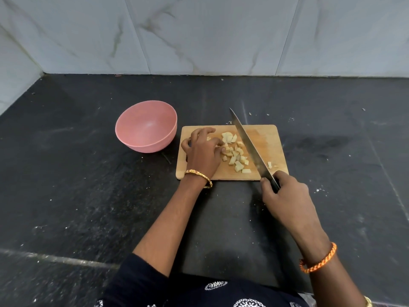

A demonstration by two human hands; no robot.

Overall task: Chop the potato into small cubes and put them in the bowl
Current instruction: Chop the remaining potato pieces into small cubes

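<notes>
- Potato cubes (235, 155): loose heap mid cutting board (265, 134), a couple of strays right of the blade near the board's right edge. None in the bowl yet.
- Handling guess: light, firm, wet-cut faces so likely slick and a bit sticky; won't crush under a normal pinch, but small pieces will scatter or roll if pushed fast.
- Best hold, I'd say: don't pinch singly. Cup a handful against the flat of the blade, or scrape the heap off the board's left edge.
- Left hand (202, 149): fingers curled down over the heap's left side, apparently on a piece; what's under the palm is hidden.
- Right hand (284, 196): fingers wrapped shut on the knife (250, 145) handle, blade slanted across the board, right of the heap, tip past the far edge.
- Pink bowl (146, 126): empty, upright, just left of the board, not touching it.
- Desk (77, 185): dark stone, flat, speckled with crumbs and scraps; plenty of free room around.
- Marble-look tiled wall behind and at left corner.
</notes>
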